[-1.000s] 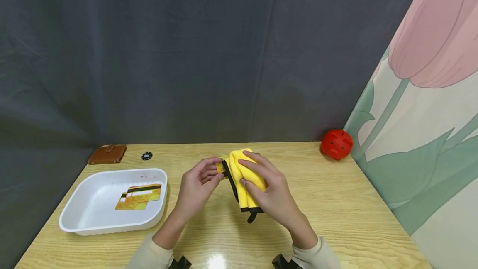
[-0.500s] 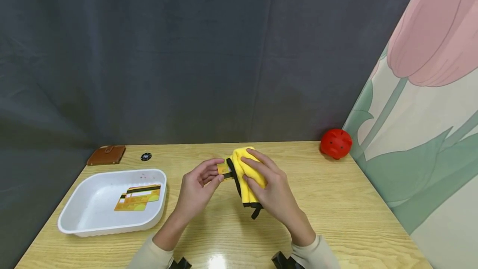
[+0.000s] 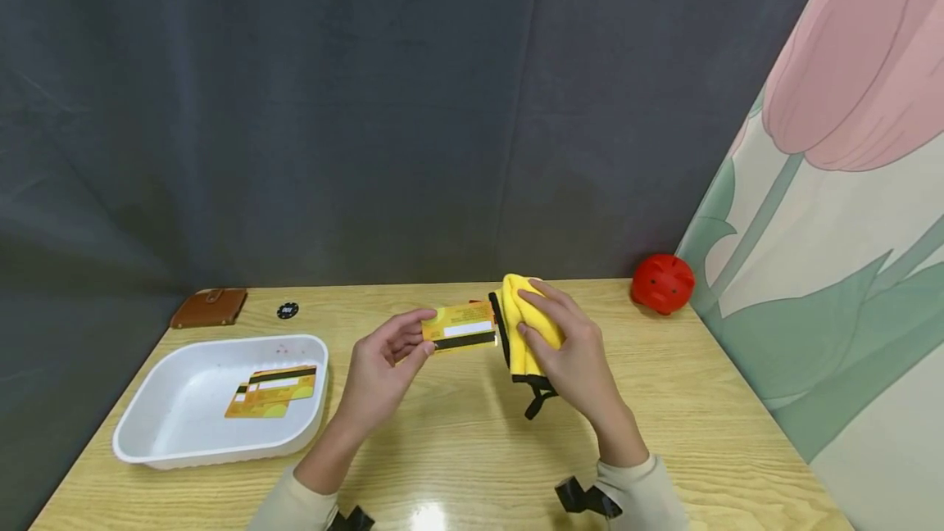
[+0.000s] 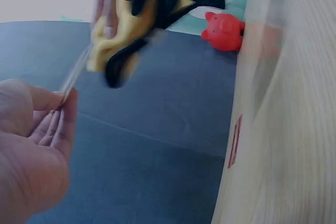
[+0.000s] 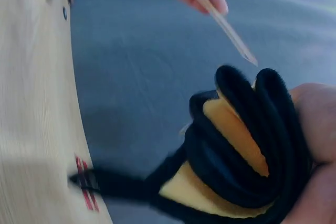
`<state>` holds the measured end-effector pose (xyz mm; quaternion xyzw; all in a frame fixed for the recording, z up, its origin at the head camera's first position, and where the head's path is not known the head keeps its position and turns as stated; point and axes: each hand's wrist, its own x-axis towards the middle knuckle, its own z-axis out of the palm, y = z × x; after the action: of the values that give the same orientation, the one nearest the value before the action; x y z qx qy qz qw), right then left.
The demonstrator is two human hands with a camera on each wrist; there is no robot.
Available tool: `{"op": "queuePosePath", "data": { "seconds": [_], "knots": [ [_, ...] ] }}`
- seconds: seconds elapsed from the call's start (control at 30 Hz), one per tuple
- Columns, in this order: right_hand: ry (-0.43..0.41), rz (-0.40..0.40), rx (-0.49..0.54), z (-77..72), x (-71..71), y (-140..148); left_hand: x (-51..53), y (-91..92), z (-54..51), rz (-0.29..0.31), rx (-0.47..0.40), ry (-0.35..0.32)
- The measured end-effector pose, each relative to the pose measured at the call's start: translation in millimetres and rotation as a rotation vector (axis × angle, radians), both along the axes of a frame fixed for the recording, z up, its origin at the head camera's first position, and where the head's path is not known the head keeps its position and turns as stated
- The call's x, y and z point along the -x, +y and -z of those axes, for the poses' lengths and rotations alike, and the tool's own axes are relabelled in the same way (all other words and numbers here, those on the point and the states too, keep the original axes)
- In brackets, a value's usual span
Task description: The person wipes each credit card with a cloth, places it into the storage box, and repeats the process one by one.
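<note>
Between thumb and fingers, my left hand [image 3: 376, 371] pinches a yellow bank card [image 3: 463, 328] with a black stripe and a white strip, held above the table. My right hand [image 3: 583, 359] grips a folded yellow cloth [image 3: 519, 342] with black edging and a black loop hanging below. In the head view the card's right end lies beside the cloth's left edge. Seen edge-on, the card [image 5: 231, 32] comes close to the folds of the cloth [image 5: 236, 135] in the right wrist view. The cloth [image 4: 123, 38] is blurred in the left wrist view.
A white tray [image 3: 173, 412] at the left holds yellow bank cards [image 3: 283, 383], two overlapping. Behind it lie a brown wallet [image 3: 210, 308] and a black chip [image 3: 288, 310]. A red piggy bank [image 3: 662, 283] stands back right. A flat red item [image 4: 234, 142] lies near the table's back edge.
My right hand has moved right with the cloth, off the card. Most of the card, earlier covered by the cloth, now shows in my left hand, which has hardly moved.
</note>
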<state>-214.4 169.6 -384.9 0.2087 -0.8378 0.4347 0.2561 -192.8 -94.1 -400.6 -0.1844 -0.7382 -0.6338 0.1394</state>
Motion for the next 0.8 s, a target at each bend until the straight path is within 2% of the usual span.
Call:
{"op": "queuePosePath", "data": {
  "seconds": [0.17,0.3,0.4,0.57,0.67,0.8],
  "knots": [
    [-0.045,0.062,0.027,0.7,5.1,15.2,-0.7,-8.6,-6.0,-0.001,-0.017,-0.041],
    [-0.071,0.057,0.067,0.2,6.2,22.2,-0.7,-29.0,-13.9,-0.001,0.017,-0.067],
    [-0.082,0.047,0.087,-1.1,5.5,26.0,-3.4,-54.9,-19.6,-0.002,0.091,-0.101],
    [-0.098,0.035,0.123,-4.0,5.3,29.3,-14.9,-109.5,-23.6,-0.028,0.231,-0.172],
    [-0.119,0.046,0.147,-5.9,5.1,32.2,-19.6,-141.7,-25.3,-0.065,0.308,-0.199],
    [-0.143,0.061,0.162,-7.3,4.7,35.3,-20.6,-180.9,-24.5,-0.118,0.403,-0.22]
  ]
}}
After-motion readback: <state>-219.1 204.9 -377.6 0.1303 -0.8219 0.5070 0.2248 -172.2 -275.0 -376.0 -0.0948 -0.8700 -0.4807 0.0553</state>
